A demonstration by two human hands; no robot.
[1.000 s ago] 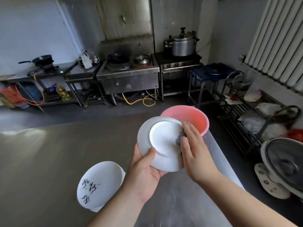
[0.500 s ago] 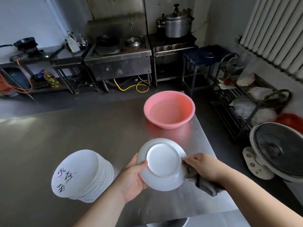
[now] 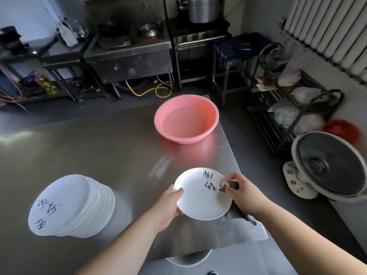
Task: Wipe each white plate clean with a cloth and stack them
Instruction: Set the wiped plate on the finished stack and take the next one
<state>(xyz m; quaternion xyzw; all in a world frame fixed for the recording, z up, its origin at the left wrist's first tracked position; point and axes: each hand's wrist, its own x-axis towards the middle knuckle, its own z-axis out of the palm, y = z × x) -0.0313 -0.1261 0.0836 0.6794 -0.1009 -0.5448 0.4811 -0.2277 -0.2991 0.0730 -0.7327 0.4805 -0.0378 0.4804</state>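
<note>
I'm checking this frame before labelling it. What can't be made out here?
- Head view: most of the cloth is hidden under the held plate and right hand.
- The plate's underside faces away.
- The stack of plates: count unclear, rims blur together.
- A round object at the bottom edge is hidden by the table.

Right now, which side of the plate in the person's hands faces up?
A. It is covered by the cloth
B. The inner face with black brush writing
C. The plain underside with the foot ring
B: the plate shows black brush characters on its upward face, held between the left hand and right hand.
</note>
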